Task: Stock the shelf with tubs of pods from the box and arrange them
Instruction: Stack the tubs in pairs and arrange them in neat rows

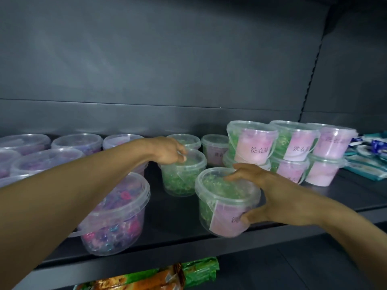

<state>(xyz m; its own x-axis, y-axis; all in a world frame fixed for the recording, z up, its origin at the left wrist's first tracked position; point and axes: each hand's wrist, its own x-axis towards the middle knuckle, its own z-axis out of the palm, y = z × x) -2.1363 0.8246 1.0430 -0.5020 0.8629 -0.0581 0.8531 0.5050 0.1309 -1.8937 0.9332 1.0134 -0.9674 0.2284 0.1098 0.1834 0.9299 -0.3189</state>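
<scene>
洗衣 legible on pink label of stacked upper tub [252, 143], same characters fainter on neighbouring tub [296, 141]

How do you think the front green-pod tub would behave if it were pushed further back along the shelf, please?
The front green-pod tub would probably slide rather than roll: it sits upright on the smooth dark shelf. Its thin clear wall may flex where the right hand holds it. Filled nearly to the lid, it is unlikely to tip.
</scene>
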